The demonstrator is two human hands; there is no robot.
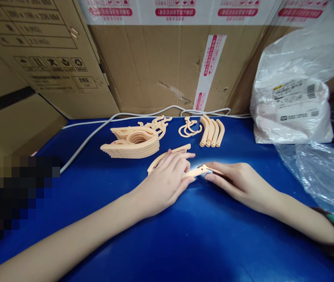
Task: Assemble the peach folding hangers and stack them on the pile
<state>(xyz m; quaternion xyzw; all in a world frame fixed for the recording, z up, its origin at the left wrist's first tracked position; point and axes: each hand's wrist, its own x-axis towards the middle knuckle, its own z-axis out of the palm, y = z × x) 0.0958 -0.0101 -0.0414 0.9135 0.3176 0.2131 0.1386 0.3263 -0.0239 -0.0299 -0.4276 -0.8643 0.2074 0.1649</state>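
Observation:
My left hand point(167, 178) is closed around a cream plastic hanger arm point(196, 171), whose end with a small hole sticks out past the thumb. Just beyond its fingers lies a second curved hanger arm point(155, 161), partly covered by the hand. My right hand point(237, 182) pinches a thin cream piece point(216, 171) against the end of the held arm. Most of that piece is hidden by the fingers, so its kind cannot be made out.
Behind my left hand sits a stack of folding hangers point(131, 149) beside a heap of hooks point(162, 124). Loose hooks point(189, 128) and several hanger arms point(212, 131) lie farther right. A white cable point(92, 135), cardboard boxes point(155, 58) and a white plastic bag point(290, 105) border the blue table point(184, 243).

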